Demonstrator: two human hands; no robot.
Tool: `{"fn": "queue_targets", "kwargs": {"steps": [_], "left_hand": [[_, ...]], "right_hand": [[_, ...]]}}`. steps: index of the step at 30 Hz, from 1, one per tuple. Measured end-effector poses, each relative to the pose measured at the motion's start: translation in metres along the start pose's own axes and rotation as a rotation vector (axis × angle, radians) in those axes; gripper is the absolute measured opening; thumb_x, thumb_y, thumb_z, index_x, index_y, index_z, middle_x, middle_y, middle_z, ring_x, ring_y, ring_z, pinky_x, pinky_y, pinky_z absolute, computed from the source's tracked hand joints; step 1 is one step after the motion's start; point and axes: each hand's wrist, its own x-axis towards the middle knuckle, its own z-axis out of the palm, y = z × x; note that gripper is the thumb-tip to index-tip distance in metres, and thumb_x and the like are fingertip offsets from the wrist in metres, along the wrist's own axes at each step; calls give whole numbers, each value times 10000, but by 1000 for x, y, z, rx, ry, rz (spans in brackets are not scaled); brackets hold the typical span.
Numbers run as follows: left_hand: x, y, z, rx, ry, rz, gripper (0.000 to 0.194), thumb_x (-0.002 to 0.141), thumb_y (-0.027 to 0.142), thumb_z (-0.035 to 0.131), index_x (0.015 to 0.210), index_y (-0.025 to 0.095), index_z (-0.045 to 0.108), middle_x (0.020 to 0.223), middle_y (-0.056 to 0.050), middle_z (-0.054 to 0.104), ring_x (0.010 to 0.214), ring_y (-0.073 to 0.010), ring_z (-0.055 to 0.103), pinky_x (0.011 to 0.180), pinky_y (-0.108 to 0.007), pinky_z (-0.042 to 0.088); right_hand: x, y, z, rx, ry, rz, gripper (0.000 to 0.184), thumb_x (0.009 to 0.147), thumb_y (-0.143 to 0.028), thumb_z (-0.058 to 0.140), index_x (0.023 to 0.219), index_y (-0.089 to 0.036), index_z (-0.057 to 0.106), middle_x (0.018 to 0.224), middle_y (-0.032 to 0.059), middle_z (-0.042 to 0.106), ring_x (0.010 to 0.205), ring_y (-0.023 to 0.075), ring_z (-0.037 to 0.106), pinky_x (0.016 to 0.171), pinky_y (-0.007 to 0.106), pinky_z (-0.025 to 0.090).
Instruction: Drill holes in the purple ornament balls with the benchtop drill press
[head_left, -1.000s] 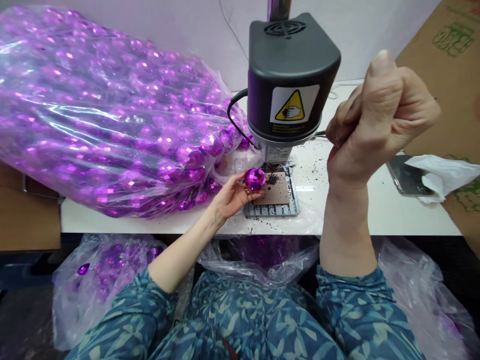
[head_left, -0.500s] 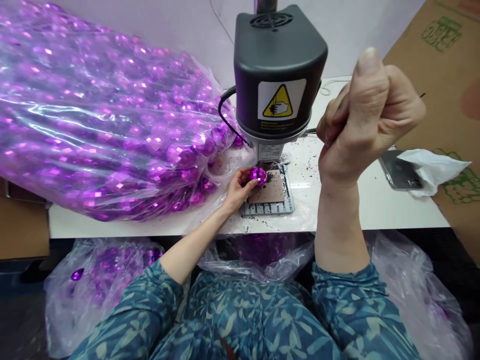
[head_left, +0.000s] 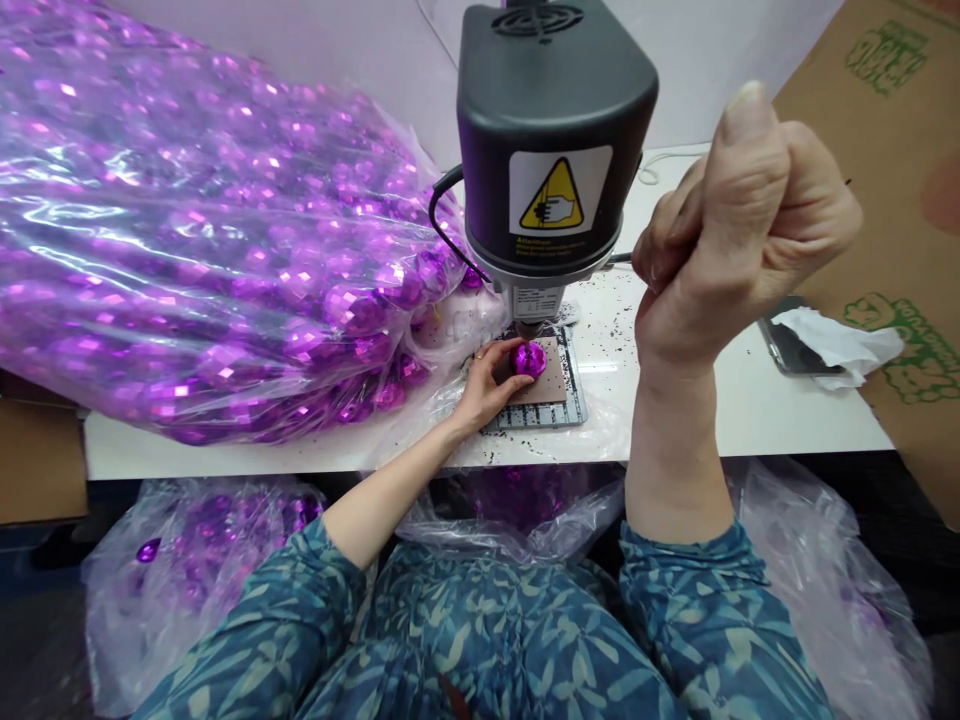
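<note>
White surface (head_left: 780, 420), pale wall (head_left: 705, 60) | left hand (head_left: 480, 390) pinching purple faceted ball (head_left: 531, 358) over brown plate (head_left: 551, 388), beneath black machine head (head_left: 555, 110) | right hand (head_left: 739, 230) in fist, contents hidden

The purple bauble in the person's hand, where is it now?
In the head view, slightly right of centre, the purple bauble is in the left hand's fingertips, at the brown board below the black machine.

Purple ball (head_left: 531, 359) in left grip (head_left: 482, 388)
</note>
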Motion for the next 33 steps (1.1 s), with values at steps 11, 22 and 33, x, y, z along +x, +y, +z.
{"fn": "queue_targets", "kwargs": {"steps": [11,22,33], "left_hand": [[-5,0,3,-55,-33,15,591,811,379,873,1318,214,619,1406,-144,656,1344,-309,635,1209,-497,461],[-6,2,4,-46,-31,35,580,830,425,864,1311,213,617,1369,-141,670,1320,-309,648,1185,-488,490],[-5,3,5,-44,-25,63,553,828,376,866,1298,215,624,1367,-146,677,1311,-320,663,1173,-510,510]], "right_hand": [[-23,-15,-13,-76,36,51,622,935,-492,627,519,-187,279,427,-51,303,390,40,304,458,282,237],[-37,-2,-22,7,64,-34,650,921,-506,635,564,-189,195,440,-53,172,372,21,240,402,250,214],[-56,27,-33,34,208,-199,590,878,-490,652,592,-164,252,435,-78,79,357,5,146,404,217,230]]}}
